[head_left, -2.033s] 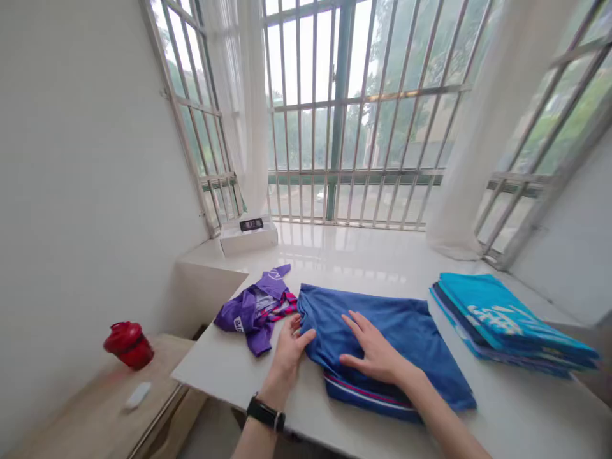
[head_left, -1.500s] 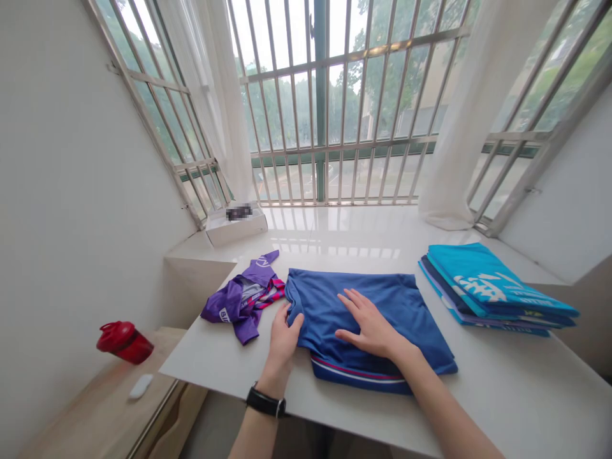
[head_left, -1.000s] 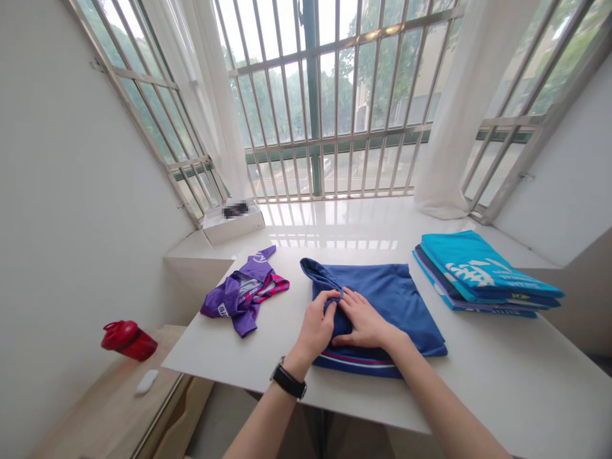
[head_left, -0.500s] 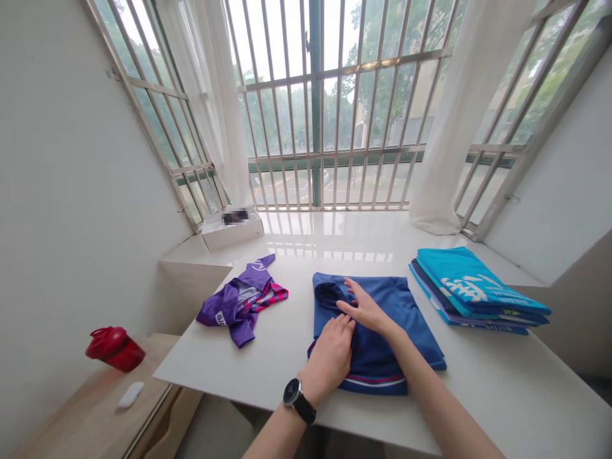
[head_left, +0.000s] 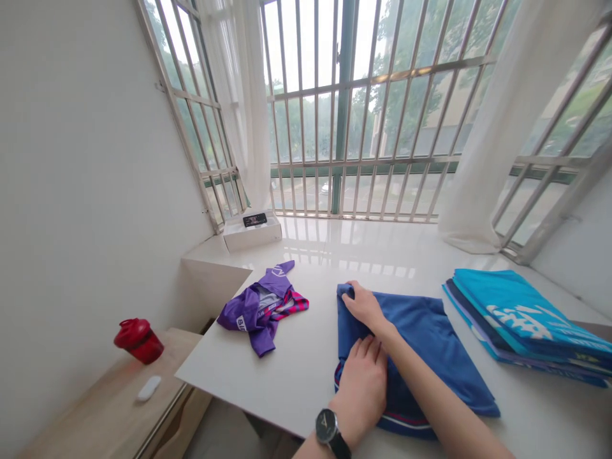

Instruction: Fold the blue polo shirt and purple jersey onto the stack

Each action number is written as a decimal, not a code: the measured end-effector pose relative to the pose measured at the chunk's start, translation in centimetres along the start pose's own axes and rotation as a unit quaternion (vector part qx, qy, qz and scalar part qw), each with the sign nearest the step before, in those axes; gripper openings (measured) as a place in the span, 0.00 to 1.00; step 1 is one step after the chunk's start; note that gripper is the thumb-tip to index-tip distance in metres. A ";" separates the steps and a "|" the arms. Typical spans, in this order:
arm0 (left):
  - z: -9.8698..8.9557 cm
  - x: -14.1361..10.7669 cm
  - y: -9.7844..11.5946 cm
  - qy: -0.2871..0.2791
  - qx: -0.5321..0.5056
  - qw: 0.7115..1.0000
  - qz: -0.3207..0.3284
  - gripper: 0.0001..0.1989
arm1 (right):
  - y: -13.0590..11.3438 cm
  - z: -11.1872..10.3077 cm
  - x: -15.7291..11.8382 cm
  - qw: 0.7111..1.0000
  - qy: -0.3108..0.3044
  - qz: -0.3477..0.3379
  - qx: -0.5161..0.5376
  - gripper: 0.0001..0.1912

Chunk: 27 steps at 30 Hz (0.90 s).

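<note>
A folded dark blue shirt (head_left: 440, 344) lies on the white table, with a white and red striped trim along its near edge. My right hand (head_left: 366, 307) is closed on the far left corner of the shirt, thumb and fingers around the cloth. Nearer to me, my left hand (head_left: 362, 376), with a black watch (head_left: 327, 427) on its wrist, lies on the shirt's left part. Its fingers rest on the fabric beneath my right wrist, and their tips are partly hidden.
To the left, a crumpled purple shirt (head_left: 258, 309) lies on the table (head_left: 306, 357). A stack of folded garments (head_left: 530, 312), bright blue on top, sits at the right. Behind are a white box (head_left: 253, 236) and a phone (head_left: 255, 220). A red shaker cup (head_left: 139, 341) stands lower left.
My right hand has gone from hovering open over the shirt to gripping its far left corner. My left hand stays on the cloth. The view has turned left.
</note>
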<state>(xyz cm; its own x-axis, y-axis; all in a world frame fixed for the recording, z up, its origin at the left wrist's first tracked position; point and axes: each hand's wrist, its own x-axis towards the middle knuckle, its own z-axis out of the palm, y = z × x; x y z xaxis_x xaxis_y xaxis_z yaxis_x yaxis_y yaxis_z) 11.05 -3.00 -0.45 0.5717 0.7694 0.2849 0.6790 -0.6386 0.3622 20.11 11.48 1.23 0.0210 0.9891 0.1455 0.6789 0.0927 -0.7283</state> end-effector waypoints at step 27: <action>0.2 -0.4 0.1 0.000 -0.022 1.000 -0.003 0.26 | 7.1 -0.9 2.1 0.994 0.102 -0.024 -0.016 0.19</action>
<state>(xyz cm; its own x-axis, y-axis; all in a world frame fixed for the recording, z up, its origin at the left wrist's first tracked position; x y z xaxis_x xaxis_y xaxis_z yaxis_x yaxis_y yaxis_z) 10.96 -3.36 -0.69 0.5676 0.7731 0.2831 0.6616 -0.6330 0.4021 25.66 14.12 -3.04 0.1345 0.9394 0.3155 0.7060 0.1326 -0.6957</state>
